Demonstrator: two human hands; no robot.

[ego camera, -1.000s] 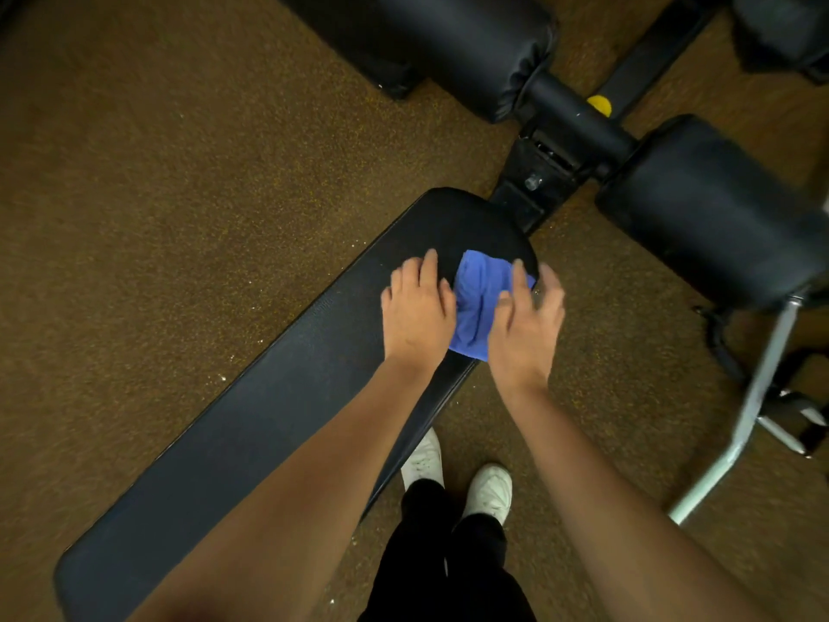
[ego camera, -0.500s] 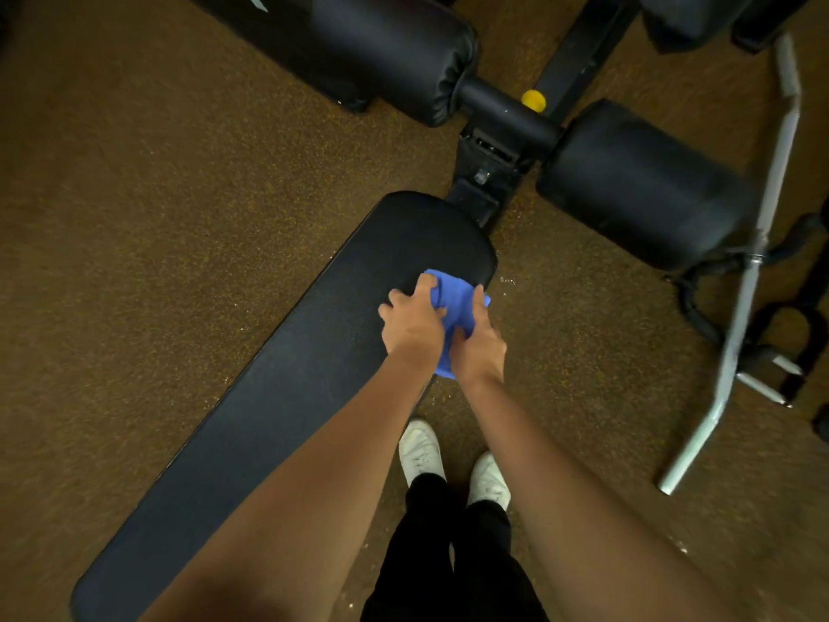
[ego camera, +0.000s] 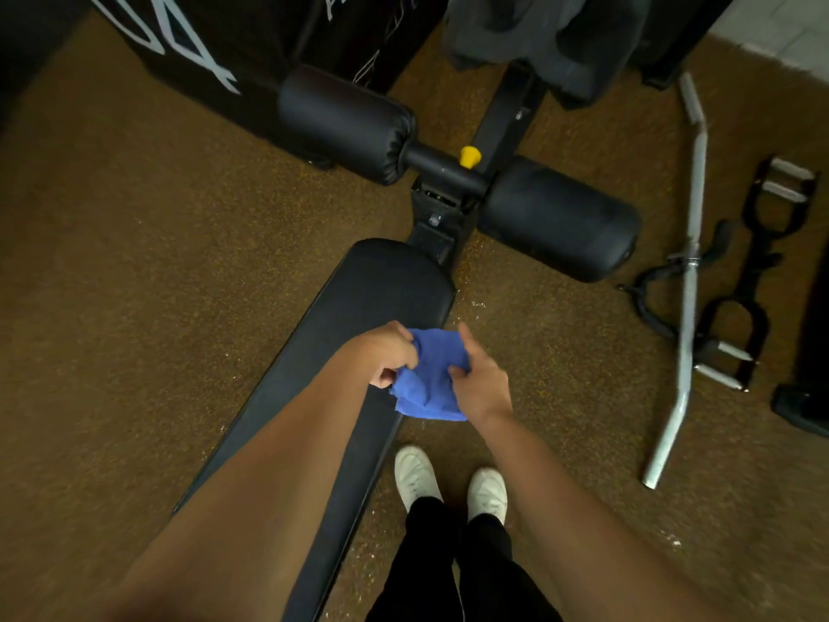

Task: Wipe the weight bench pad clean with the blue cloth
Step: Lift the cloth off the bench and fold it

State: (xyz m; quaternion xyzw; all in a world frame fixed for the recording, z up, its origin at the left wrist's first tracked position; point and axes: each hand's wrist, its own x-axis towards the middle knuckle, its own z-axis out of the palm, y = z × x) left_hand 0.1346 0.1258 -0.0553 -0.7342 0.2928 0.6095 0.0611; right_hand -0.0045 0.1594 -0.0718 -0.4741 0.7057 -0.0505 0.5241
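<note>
The black weight bench pad (ego camera: 377,289) runs from the lower left to the middle of the view. A bunched blue cloth (ego camera: 428,379) hangs over the pad's right edge, lifted between both hands. My left hand (ego camera: 388,352) grips its left side with curled fingers. My right hand (ego camera: 477,379) pinches its right side, the forefinger pointing up.
Two black foam rollers (ego camera: 345,123) (ego camera: 556,217) and a yellow knob (ego camera: 469,155) sit at the bench's far end. A curved silver bar (ego camera: 688,280) and black cable handles (ego camera: 762,262) lie on the brown floor to the right. My white shoes (ego camera: 415,475) stand beside the bench.
Both hands went from lying flat on the cloth to gripping it. They drew it back along the pad towards me and bunched it up off the surface.
</note>
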